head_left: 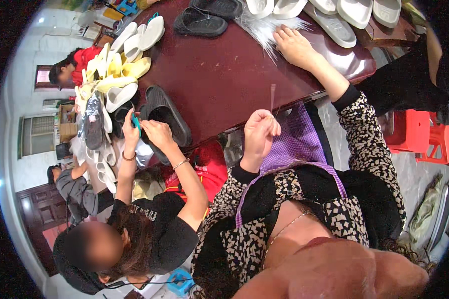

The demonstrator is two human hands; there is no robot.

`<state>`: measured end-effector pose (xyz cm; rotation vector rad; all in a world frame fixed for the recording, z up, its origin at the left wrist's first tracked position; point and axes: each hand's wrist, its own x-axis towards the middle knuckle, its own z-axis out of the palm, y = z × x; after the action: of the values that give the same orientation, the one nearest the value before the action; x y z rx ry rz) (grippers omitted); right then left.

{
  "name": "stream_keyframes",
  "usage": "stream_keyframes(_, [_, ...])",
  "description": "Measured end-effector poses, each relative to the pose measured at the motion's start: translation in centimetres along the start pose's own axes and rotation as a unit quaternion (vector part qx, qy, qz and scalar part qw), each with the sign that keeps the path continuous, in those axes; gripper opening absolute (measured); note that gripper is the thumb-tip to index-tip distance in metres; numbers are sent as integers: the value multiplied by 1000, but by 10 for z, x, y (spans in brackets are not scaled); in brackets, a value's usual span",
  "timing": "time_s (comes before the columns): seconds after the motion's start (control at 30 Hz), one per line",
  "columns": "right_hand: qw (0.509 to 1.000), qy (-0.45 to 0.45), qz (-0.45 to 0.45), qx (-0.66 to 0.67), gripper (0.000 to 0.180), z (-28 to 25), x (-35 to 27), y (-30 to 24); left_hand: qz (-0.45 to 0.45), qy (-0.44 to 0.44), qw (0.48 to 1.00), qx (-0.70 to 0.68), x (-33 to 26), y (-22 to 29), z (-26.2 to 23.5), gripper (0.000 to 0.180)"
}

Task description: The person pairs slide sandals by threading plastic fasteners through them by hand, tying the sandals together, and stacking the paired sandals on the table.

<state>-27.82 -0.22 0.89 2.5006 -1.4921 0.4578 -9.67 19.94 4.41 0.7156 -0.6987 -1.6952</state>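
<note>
- I pinch a few fine clear strands (273, 94) in my left hand (259, 132), fingers folded at the near edge of the dark red table (219, 74), the strands pointing up.
- My right hand (295, 47) lies on the loose pile of clear strands (257, 25) towards the far edge, by the table's right end; whether its fingers grip any, I cannot tell.
- Around that pile sit black slippers (199, 27) on its left, white slippers (289, 7) beyond it and a grey slipper (333, 27) on its right.
- Strands this thin and overlapping could tangle, I judge, several dragging out with one pull.
- A loosened pinch could drop my few past the near edge onto my purple checked apron (289, 137); a sweep of my patterned sleeve (361, 117) could scatter others off the right corner.
- Along the left stretch, a co-worker's hand (157, 133) works beside teal-handled scissors (136, 124), close to a large black slipper (167, 112); a nudge could shift it.
- A clear plastic bag (94, 119) among the left-hand slippers appears to hold dark footwear; the background cardboard box (68, 132) keeps its contents hidden.
</note>
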Motion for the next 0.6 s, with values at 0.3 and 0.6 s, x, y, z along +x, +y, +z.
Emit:
stream_keyframes(0.3, [996, 8, -21, 81, 41, -7, -20, 13, 46, 48, 997, -33, -2, 6, -18, 10])
stream_keyframes(0.6, [874, 17, -77, 480, 22, -85, -55, -50, 42, 32, 998, -18, 4, 25, -24, 11])
